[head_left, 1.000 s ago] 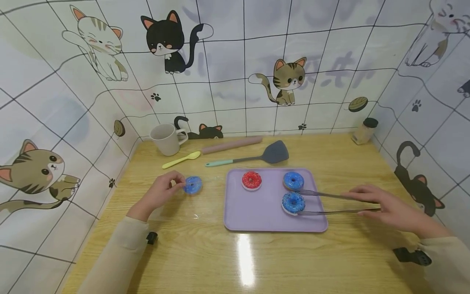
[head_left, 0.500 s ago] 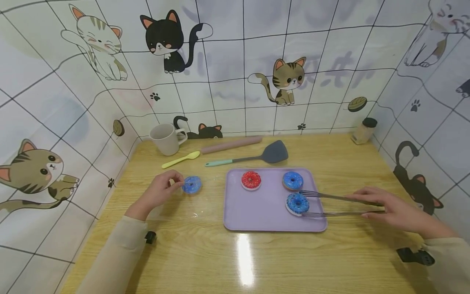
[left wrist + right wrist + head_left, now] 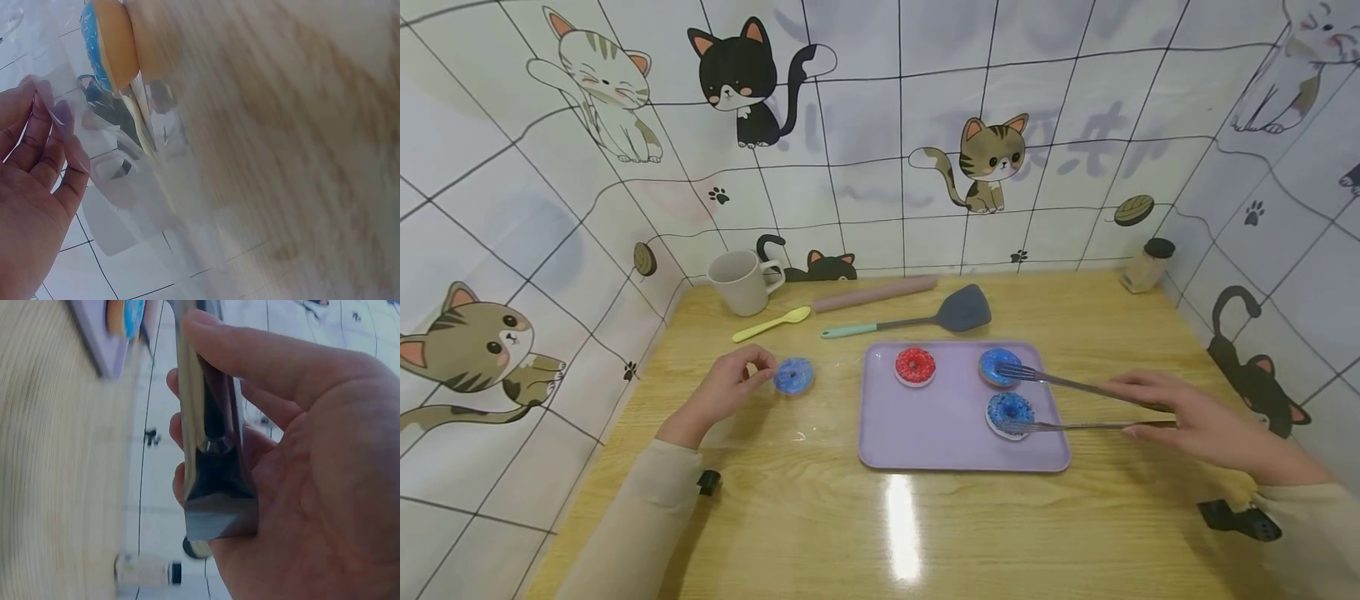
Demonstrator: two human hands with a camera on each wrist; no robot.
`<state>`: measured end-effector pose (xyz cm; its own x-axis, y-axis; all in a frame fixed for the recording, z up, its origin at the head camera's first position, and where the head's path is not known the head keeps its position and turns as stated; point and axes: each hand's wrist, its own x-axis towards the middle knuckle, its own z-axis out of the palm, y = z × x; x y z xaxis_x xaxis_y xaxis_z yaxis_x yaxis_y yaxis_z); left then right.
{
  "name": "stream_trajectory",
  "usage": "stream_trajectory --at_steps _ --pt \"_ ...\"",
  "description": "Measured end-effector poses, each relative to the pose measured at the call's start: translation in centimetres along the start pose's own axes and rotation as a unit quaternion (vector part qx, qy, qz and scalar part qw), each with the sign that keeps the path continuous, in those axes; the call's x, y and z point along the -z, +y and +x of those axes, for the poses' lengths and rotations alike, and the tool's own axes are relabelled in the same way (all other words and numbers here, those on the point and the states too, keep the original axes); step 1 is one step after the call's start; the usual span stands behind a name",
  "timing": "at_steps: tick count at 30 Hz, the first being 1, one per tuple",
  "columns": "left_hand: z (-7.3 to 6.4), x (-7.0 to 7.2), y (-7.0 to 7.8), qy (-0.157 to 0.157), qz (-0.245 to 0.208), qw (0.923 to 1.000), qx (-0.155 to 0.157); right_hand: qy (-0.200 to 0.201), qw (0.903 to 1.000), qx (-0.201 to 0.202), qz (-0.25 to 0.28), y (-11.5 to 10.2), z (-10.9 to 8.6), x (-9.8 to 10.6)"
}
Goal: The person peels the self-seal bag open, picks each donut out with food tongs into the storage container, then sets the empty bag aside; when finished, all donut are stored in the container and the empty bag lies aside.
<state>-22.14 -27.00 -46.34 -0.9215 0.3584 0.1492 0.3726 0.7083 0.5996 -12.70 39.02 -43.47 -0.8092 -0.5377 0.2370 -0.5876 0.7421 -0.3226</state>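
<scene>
On the left of the table my left hand [image 3: 726, 383] pinches the edge of a clear plastic bag [image 3: 125, 194]. A blue-iced donut [image 3: 802, 377] lies right by its fingertips, seemingly seen through the plastic. My right hand [image 3: 1195, 417] holds metal tongs [image 3: 219, 469] by their closed end, with the arms spread apart. One tong tip lies over the far blue donut [image 3: 988, 365] on the lilac tray [image 3: 917, 437]; the other is over the near blue donut [image 3: 998, 408]. Whether the tips touch them I cannot tell. A red donut [image 3: 904, 365] sits at the tray's back left.
Behind the tray lie a spatula [image 3: 964, 308], a pinkish rolling pin [image 3: 880, 293] and a yellow spoon [image 3: 767, 325]. A mug [image 3: 736, 283] stands at the back left, a black-capped jar [image 3: 1146, 268] at the back right. Cat-printed walls [image 3: 865, 192] enclose the table.
The near blue donut has shifted slightly right on the tray. The tongs have moved from beside it, and their tips now lie over both blue donuts. My left hand stays in place.
</scene>
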Motion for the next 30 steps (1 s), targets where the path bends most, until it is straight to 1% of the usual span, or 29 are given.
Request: stream_trajectory --at_steps 5,9,14,17,21,25,27,30 --pt "0.0 0.2 0.1 0.003 -0.004 1.0000 -0.001 0.012 0.9998 0.012 -0.006 -1.8 1.9 -0.9" --pt "0.2 0.3 0.3 0.005 -0.006 1.0000 -0.006 0.009 0.9997 0.014 -0.019 -3.5 3.5 -1.7" --pt "0.4 0.2 0.2 0.008 -0.003 1.0000 -0.005 -0.002 0.9997 0.022 -0.012 -5.5 5.8 -3.6" --pt "0.5 0.1 0.3 0.007 -0.009 0.9999 0.000 -0.004 0.9995 0.030 -0.009 -6.8 7.1 -4.9" --pt "0.5 0.1 0.5 0.007 -0.012 0.9999 0.004 0.006 0.9990 0.042 -0.012 -8.4 8.7 -6.3" --pt "0.7 0.0 0.7 0.005 -0.005 0.9999 0.011 0.025 0.9987 0.044 -0.004 -9.7 10.1 -7.1" --pt "0.8 0.0 0.8 0.006 -0.006 0.9999 0.014 0.027 0.9984 0.049 -0.001 -10.2 10.8 -7.4" --pt "1.0 0.0 0.9 0.007 -0.011 0.9999 0.011 0.024 0.9980 0.059 0.002 -10.9 11.8 -8.0"
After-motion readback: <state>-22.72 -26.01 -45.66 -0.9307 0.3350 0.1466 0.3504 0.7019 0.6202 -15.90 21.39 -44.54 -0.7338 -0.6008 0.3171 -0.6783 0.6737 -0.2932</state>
